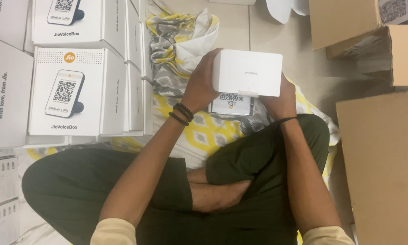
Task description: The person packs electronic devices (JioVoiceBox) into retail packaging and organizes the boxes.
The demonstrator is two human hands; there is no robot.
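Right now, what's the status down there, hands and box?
Left hand and right hand both grip the white box, held above the lap. Second small device lies beneath it. Nothing blocking.

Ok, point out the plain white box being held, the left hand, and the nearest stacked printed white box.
Plain white cardboard box (251, 72), head view, front face.
Left hand (199, 86), head view, back of hand.
Printed white stacked box (65, 93), head view, top face.

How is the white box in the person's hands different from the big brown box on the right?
The small white cardboard box is held up in the air between the left hand and right hand; the large brown cardboard carton sits on the floor untouched. The white box is much smaller, smooth and bright; the carton is plain brown. Both are box-shaped cardboard.
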